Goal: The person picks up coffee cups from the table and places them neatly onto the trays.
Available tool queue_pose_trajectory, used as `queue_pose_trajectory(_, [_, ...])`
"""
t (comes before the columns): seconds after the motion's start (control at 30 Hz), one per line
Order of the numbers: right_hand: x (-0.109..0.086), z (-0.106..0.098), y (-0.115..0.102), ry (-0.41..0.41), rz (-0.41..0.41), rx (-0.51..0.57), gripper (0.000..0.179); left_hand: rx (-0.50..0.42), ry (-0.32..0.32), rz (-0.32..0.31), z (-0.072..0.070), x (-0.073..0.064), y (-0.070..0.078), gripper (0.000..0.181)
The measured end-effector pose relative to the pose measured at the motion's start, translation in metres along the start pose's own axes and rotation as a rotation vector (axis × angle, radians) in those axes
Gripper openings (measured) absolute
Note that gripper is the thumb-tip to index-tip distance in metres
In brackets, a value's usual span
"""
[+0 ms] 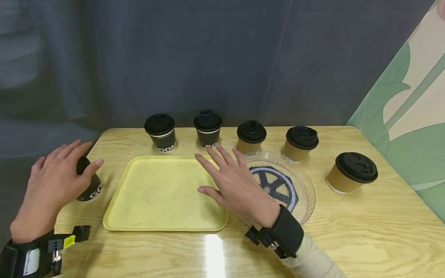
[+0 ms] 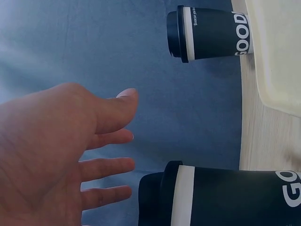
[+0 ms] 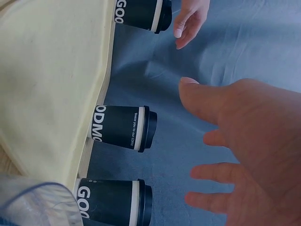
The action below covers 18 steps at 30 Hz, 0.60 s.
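My left hand (image 1: 57,179) hovers over a black paper cup (image 1: 92,189) at the table's left side, fingers extended and thumb spread. In the left wrist view, a gap separates the fingertips from that cup's black lid (image 2: 153,200). The hand partly hides the cup in the head view. My right hand (image 1: 233,181) is raised above the right end of a yellow tray (image 1: 163,193) and the edge of a clear round dish (image 1: 307,193), its fingers spread with nothing held. Two more black lidded cups (image 1: 163,141) (image 3: 120,127) stand behind the tray.
Three brown lidded cups stand to the right: one brown cup (image 1: 248,146) behind the dish, another brown cup (image 1: 295,152) beside it, and a third brown cup (image 1: 342,179) farther right. A dark spoked pattern (image 1: 274,185) shows through the dish. A dark curtain (image 1: 208,58) hangs behind the table.
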State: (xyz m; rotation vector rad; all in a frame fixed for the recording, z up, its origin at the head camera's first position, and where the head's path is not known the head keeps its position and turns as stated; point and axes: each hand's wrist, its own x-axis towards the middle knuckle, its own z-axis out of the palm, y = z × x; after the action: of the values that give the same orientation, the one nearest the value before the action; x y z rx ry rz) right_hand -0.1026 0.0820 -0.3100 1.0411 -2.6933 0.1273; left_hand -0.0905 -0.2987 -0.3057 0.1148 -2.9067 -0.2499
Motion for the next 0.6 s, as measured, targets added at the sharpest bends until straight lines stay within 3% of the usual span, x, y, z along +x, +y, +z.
queue_pose_trajectory(0.6, [0.0000, 0.0013, -0.0035, 0.008, -0.018, -0.003, 0.069, -0.005, -0.015, -0.026, -0.0023, -0.0013, -0.0076, 0.075])
